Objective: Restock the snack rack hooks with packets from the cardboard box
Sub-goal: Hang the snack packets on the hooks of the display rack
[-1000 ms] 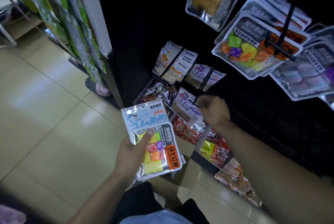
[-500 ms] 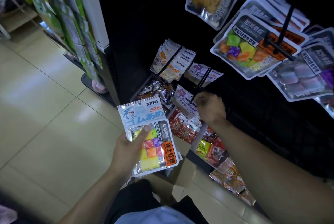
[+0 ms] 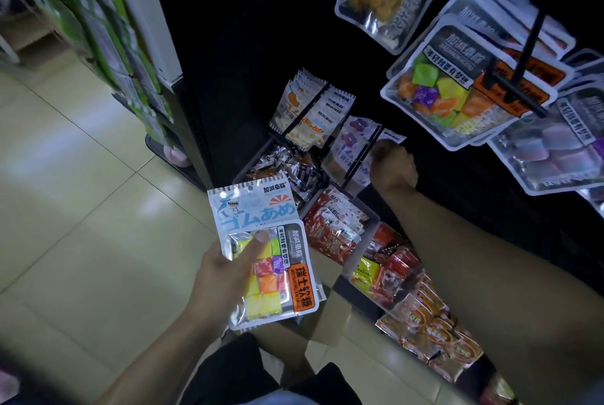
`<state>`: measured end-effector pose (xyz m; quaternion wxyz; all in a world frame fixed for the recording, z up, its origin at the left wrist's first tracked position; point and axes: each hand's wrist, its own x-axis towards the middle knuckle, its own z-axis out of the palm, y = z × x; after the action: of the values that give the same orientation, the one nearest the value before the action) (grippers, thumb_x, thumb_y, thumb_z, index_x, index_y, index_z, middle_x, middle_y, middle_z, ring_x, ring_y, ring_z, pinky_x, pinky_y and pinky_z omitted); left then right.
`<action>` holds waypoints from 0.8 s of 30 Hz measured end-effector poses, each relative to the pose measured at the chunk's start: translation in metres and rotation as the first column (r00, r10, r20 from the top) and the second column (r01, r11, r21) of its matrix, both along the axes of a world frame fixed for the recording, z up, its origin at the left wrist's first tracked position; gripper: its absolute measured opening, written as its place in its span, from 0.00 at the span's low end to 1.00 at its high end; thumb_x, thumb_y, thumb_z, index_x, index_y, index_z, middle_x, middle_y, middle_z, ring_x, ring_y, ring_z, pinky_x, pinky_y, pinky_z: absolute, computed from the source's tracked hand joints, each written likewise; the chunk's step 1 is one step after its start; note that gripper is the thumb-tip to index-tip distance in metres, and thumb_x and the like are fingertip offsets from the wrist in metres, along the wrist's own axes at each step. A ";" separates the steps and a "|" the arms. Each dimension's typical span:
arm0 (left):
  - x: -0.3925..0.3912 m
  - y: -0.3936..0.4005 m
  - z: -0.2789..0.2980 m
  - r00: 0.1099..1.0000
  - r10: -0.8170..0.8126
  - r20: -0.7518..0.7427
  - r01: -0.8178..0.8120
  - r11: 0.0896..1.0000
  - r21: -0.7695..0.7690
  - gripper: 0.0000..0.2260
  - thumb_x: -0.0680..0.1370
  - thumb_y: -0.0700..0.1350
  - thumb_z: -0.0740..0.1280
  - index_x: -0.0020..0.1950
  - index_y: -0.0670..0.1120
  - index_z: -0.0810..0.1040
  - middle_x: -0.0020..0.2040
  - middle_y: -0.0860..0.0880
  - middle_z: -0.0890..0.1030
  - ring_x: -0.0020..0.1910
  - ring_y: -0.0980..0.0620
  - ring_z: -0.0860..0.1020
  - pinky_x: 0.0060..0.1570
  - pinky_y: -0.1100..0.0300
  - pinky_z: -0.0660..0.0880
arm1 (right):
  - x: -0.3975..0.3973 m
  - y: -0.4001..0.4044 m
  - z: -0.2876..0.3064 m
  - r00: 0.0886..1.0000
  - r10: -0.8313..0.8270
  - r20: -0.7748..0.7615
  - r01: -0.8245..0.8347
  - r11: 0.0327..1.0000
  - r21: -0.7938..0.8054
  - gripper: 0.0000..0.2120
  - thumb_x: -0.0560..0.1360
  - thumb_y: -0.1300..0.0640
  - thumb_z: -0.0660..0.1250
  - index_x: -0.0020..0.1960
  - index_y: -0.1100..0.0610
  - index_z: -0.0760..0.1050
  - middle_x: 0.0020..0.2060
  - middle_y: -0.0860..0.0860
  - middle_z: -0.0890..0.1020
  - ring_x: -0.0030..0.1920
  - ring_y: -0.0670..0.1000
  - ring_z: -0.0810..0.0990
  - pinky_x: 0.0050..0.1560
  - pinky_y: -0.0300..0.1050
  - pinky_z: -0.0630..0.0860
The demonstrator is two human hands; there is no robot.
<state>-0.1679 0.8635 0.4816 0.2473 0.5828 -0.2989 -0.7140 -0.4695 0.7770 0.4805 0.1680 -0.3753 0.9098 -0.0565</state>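
My left hand (image 3: pixel 222 270) grips a small stack of candy packets (image 3: pixel 261 241), the top one white and blue with coloured cubes showing, thumb across its front. Under them lies the open cardboard box (image 3: pixel 330 323) on the floor, mostly hidden. My right hand (image 3: pixel 394 169) reaches into the dark rack with curled fingers at the edge of a purple-print packet (image 3: pixel 351 143). That packet hangs on a low black hook (image 3: pixel 362 159) with others of the same kind.
Orange-print packets (image 3: pixel 304 110) hang left of that hook. Larger candy bags (image 3: pixel 457 87) hang on hooks at upper right. Bins of wrapped snacks (image 3: pixel 330 228) sit along the rack's bottom. A rack of green packets (image 3: pixel 108 28) stands at left over tiled floor (image 3: pixel 81 208).
My right hand has moved up and deeper along the hook, carrying the purple-print packet back against the others. My left hand keeps its stack in about the same place.
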 end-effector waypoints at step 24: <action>-0.042 0.028 0.074 0.999 -0.034 0.027 0.038 0.989 -0.146 0.15 0.74 0.58 0.76 0.58 0.56 0.84 0.50 0.56 0.89 0.46 0.54 0.88 0.54 0.49 0.83 | 0.094 0.168 0.093 0.676 -0.031 0.737 0.338 0.901 -0.272 0.13 0.67 0.58 0.83 0.44 0.50 0.80 0.42 0.48 0.86 0.42 0.47 0.83 0.44 0.42 0.79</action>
<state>-0.2101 0.8915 0.5554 0.2730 0.5661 -0.3640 -0.6874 -0.3756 0.9449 0.5738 0.4245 -0.2528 0.7754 -0.3933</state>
